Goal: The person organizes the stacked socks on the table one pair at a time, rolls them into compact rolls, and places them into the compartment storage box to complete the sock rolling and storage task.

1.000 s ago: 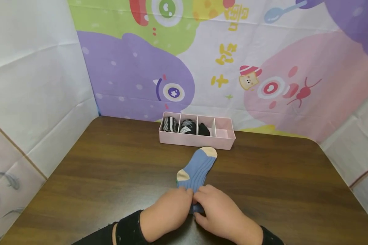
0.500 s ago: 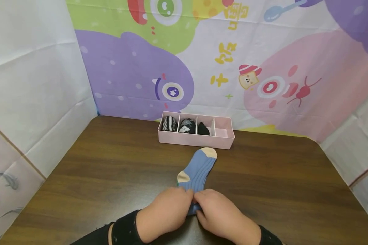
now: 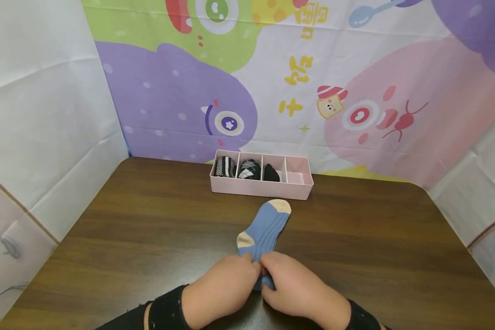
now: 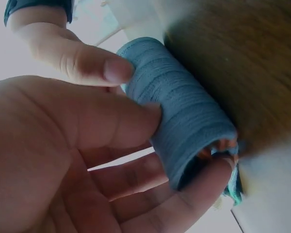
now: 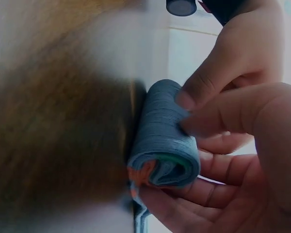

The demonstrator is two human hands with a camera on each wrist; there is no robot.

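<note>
A pair of blue ribbed socks (image 3: 264,229) with cream toe and heel lies on the table, toe end pointing away from me. Its near end is wound into a thick roll (image 4: 184,107), with orange and green showing inside the coil. My left hand (image 3: 227,286) grips the left end of the roll, thumb on the near side and fingers curled round the far side. At the right end my right hand (image 3: 294,284) holds it the same way. Both thumbs press side by side on the roll in the wrist views. In the head view the hands cover most of the roll.
Behind the socks stands a pink divided box (image 3: 260,187). It holds a striped rolled sock (image 3: 225,167), an argyle one (image 3: 249,169) and a black one (image 3: 271,173) in separate compartments. A cartoon-printed cloth (image 3: 288,137) hangs behind the wooden table (image 3: 148,215).
Both hands stay on the roll, with small shifts of the fingers and right thumb. A reddish patch now shows between the hands. The head view has shifted slightly.
</note>
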